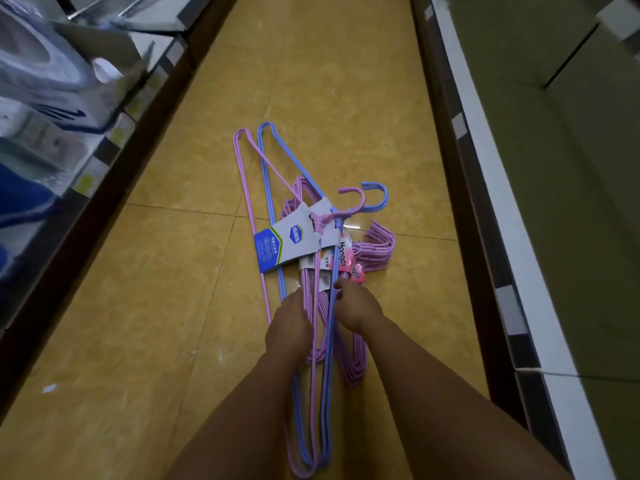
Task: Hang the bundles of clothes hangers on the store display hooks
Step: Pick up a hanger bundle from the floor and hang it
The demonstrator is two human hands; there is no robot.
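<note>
A pile of hanger bundles lies on the yellow tiled floor (166, 271) of a shop aisle. On top is a bundle of pink and blue wire hangers (266, 161) wrapped in a white and blue paper label (284, 245); its hooks (367, 200) point right. Under it sits a bundle of purple hangers (375, 249) with a pink "Hanger" label (346, 259). My left hand (289, 327) grips the lower wires of the hangers from the left. My right hand (356, 306) pinches the blue and pink wires from the right. No display hooks are in view.
A shelf unit (62, 109) with packaged goods and price tags runs along the left side of the aisle. On the right stands a low white-edged shelf base (498, 188) with cardboard boxes (561, 64) on it. A small scrap (48, 388) lies on the floor at left.
</note>
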